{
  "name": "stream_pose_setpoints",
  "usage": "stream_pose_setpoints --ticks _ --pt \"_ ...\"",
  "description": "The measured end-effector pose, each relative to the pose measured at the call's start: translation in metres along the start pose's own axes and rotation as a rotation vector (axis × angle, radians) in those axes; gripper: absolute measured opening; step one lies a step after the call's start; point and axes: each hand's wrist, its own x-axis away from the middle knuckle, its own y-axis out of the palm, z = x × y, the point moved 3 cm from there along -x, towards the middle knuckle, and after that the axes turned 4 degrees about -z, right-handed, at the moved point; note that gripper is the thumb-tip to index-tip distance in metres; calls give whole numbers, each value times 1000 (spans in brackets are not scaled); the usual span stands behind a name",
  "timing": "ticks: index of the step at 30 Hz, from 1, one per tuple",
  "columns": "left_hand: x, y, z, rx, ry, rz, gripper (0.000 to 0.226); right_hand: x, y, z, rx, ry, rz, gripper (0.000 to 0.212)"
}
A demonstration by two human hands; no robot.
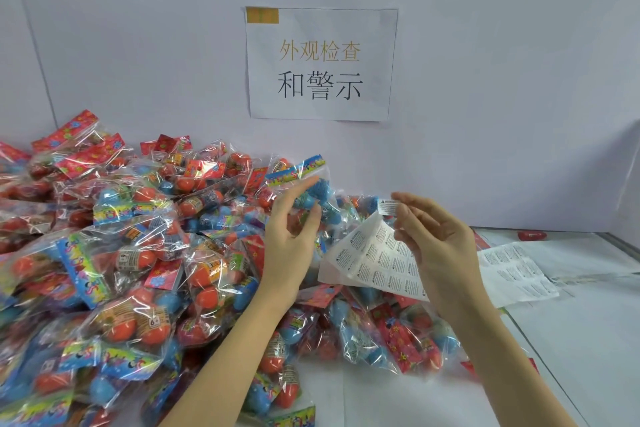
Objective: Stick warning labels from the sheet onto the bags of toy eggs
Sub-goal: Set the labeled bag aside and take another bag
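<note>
White table (571,340) lies bare rightward; left hand (291,236) pinches a bag (311,191), right hand (436,243) a label (388,207).

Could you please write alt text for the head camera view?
A person's right hand pinches a peeled warning label above the label sheet, while the left hand holds up a bag of blue toy eggs over a large pile of bags.
</note>
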Motion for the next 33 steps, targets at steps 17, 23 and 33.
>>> stream_pose_setpoints --ticks 17,23,33 --pt "5 11 8 102 88 -224 64 11 26 10 158 -64 -19 39" --pt "3 7 5 82 76 -84 34 7 15 2 77 -105 101 34" --pt "3 10 4 156 57 -160 59 6 17 1 40 -88 18 38"
